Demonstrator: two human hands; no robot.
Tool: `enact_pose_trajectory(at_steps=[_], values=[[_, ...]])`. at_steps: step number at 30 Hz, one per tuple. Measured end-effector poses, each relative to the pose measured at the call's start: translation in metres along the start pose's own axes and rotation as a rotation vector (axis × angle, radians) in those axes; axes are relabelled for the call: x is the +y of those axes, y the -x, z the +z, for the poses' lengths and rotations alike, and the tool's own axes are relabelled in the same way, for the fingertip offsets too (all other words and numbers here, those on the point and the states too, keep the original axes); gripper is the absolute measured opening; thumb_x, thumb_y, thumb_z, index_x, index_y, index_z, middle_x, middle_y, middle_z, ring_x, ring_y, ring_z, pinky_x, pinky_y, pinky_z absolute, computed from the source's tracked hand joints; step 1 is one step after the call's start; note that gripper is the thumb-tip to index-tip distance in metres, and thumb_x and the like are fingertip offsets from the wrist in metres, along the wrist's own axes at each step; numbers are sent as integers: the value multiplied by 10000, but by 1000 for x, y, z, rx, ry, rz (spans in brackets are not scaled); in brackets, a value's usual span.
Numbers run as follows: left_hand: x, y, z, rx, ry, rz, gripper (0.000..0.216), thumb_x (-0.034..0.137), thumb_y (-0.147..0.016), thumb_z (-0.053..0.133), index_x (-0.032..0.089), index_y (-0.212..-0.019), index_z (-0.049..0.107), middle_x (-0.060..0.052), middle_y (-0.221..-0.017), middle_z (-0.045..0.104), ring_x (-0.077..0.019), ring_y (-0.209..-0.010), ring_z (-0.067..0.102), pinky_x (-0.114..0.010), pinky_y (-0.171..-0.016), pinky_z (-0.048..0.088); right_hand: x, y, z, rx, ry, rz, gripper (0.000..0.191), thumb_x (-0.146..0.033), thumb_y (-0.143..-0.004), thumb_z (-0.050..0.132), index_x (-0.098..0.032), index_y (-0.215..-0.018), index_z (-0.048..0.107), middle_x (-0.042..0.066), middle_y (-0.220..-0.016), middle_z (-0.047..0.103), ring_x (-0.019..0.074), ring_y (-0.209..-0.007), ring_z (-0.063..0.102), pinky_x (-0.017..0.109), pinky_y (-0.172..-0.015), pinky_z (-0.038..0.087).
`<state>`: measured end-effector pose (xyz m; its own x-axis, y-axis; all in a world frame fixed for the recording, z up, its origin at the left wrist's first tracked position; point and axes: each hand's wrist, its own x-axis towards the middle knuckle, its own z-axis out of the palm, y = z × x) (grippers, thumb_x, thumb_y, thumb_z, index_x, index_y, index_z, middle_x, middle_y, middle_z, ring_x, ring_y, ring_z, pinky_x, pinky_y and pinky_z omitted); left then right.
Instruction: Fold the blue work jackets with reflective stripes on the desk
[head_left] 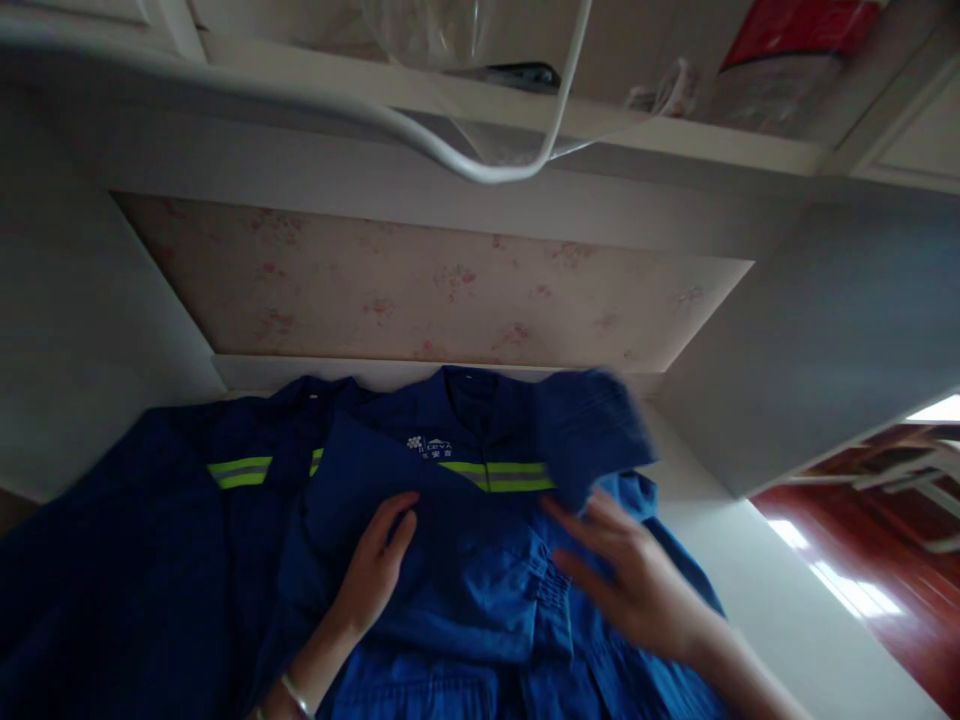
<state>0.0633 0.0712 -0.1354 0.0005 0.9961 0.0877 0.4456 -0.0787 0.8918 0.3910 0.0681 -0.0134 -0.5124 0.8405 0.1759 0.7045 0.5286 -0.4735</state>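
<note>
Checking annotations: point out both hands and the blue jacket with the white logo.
Left hand (379, 558), head view: back of the hand.
Right hand (626, 575), head view: middle of the hand, blurred.
Blue jacket (472, 560), head view: fabric between the hands.

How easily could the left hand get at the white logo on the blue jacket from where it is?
Probably yes: the left hand is open just below the white logo in the picture, with only blue cloth seeming to lie between.

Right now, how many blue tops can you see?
2: the left top, and the logo top to its right, with white lettering. More may be hidden underneath.
</note>
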Motion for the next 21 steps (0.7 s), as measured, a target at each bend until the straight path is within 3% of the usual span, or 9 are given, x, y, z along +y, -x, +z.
enact_pose_trajectory(at_steps=[2, 4, 6, 9, 11, 13, 15, 17, 21], values=[[10, 6, -5, -43, 250, -162, 652, 521, -996, 54, 208, -1430, 427, -123, -1394, 592, -237, -1200, 628, -459, -965, 561, -26, 8, 26, -435, -152, -170, 463, -454, -941, 547, -438, -1402, 512, -12, -1372, 603, 280, -1336, 496, 511, -1160, 364], [17, 14, -8, -83, 490, -404, 641, 562, -983, 108, 221, -1460, 370, -119, -1421, 570, -243, -1193, 634, -455, -955, 567, -38, 11, 38, -631, -343, -250, 384, -400, -951, 553, -407, -1334, 592, -25, -1292, 664, 221, -1236, 592, 406, -1095, 454], [20, 21, -9, -94, 539, -579, 618, 573, -923, 419, 228, -1435, 392, -113, -1451, 542, -257, -1258, 584, -443, -1027, 519, -36, 8, 44, -531, -450, -181, 318, -371, -982, 508, -351, -1262, 658, -13, -1244, 693, 176, -1150, 644, 326, -1005, 517], [18, 27, -9, -138, 343, -516, 699, 421, -745, 715, 200, -1362, 472, -119, -1427, 561, -265, -1304, 540, -415, -1099, 449, -11, -3, 58, -180, -294, 13, 366, -415, -1008, 445, -290, -1289, 642, 41, -1364, 615, 208, -1281, 548, 397, -1083, 456], [14, 27, -10, -180, 250, -434, 636, 365, -720, 724, 200, -1304, 535, -111, -1357, 620, -272, -1266, 572, -429, -1091, 452, 18, -12, 72, -134, -99, 42, 432, -460, -1012, 408, -309, -1391, 552, 39, -1496, 483, 259, -1417, 386, 536, -1184, 288], [9, 24, -11, -204, 179, -379, 502, 353, -758, 672, 201, -1230, 597, -103, -1255, 686, -272, -1184, 632, -432, -1035, 498, 55, -17, 85, -235, 58, 68, 480, -505, -1006, 384, -350, -1453, 465, 7, -1563, 375, 292, -1472, 265, 632, -1196, 139], [4, 22, -12, -207, 131, -332, 425, 387, -788, 636, 197, -1168, 634, -104, -1179, 721, -278, -1104, 675, -427, -963, 545, 93, -19, 91, -249, 167, 178, 502, -523, -994, 379, -346, -1458, 459, -4, -1556, 383, 285, -1466, 281, 609, -1202, 149], [-1, 25, -13, -166, 72, -299, 438, 435, -779, 642, 185, -1139, 644, -123, -1164, 722, -303, -1102, 672, -454, -964, 541, 122, -17, 91, -136, 247, 314, 524, -482, -993, 352, -256, -1444, 496, 48, -1533, 423, 283, -1445, 331, 556, -1209, 196], [-10, 63, -28, 80, -173, -108, 443, 502, -807, 613, 232, -1156, 642, -103, -1183, 699, -291, -1063, 679, -439, -935, 559, 132, 14, 78, 173, 286, 494, 592, -453, -983, 253, -111, -1359, 558, 171, -1417, 547, 320, -1341, 477, 535, -1164, 317]])
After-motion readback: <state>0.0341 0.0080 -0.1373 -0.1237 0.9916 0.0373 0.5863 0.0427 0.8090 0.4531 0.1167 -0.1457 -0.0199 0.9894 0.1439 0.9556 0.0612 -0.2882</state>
